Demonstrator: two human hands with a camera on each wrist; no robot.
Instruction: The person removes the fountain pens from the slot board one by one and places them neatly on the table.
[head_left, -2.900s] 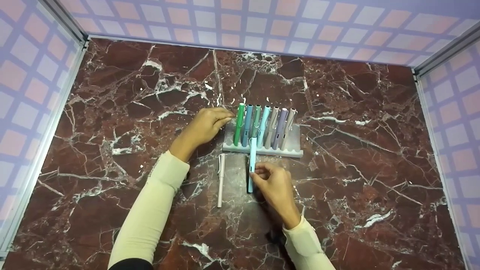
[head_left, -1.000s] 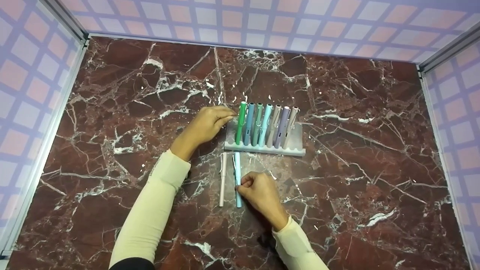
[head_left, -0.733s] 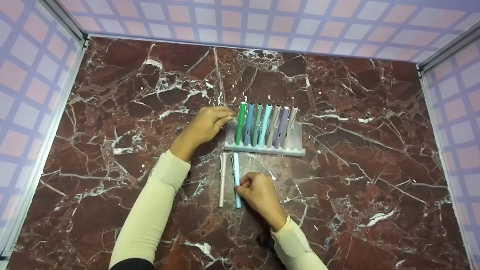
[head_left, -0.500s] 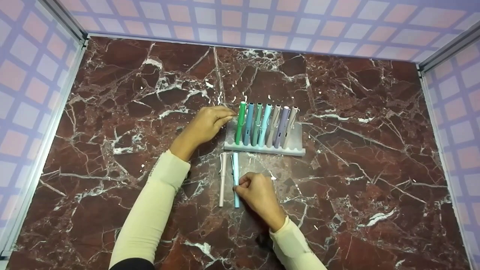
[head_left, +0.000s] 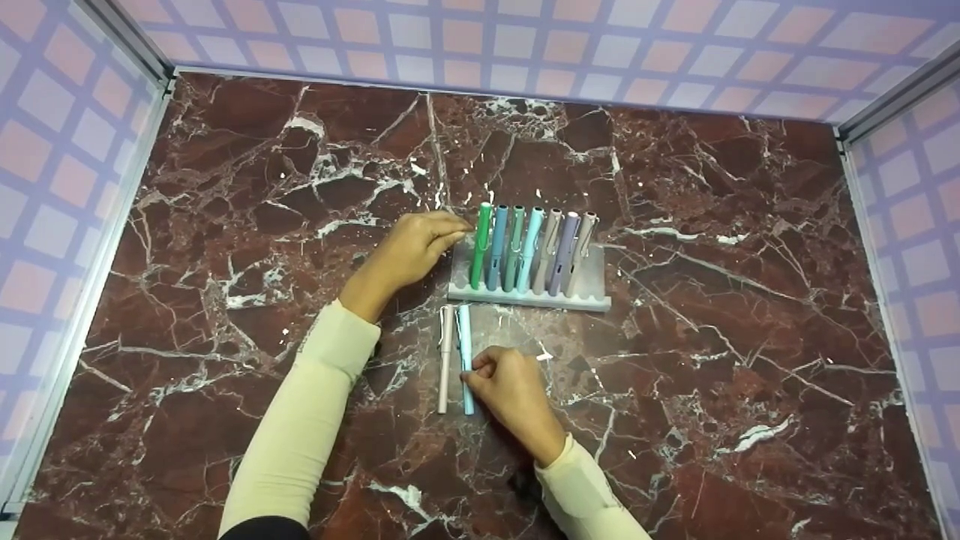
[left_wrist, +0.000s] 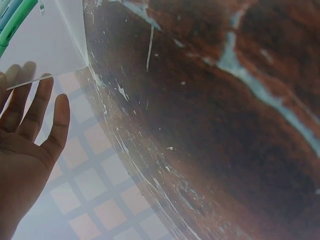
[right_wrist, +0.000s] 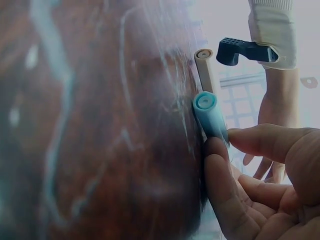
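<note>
My right hand [head_left: 517,390] pinches a light blue pen [head_left: 464,330] low on its barrel, between thumb and index finger. That pen lies on the table just right of a beige pen [head_left: 445,360], nearly parallel to it; in the right wrist view the ends of the blue pen [right_wrist: 206,102] and the beige pen [right_wrist: 204,55] are close together. My left hand [head_left: 420,244] pinches the left edge of a clear pen stand [head_left: 592,303]. In the left wrist view, some fingers of the left hand [left_wrist: 25,135] show through the stand's clear panel [left_wrist: 50,40].
Several capped pens lean in a row on the stand, from a green pen [head_left: 481,247] at the left to a brownish pen [head_left: 582,251] at the right. Notches line its front lip. A checkered wall [head_left: 525,45] borders the marbled table [head_left: 720,375].
The light blue pen came down from the stand's front onto the table, then slid left toward the beige pen with my right hand. My left hand stayed at the stand.
</note>
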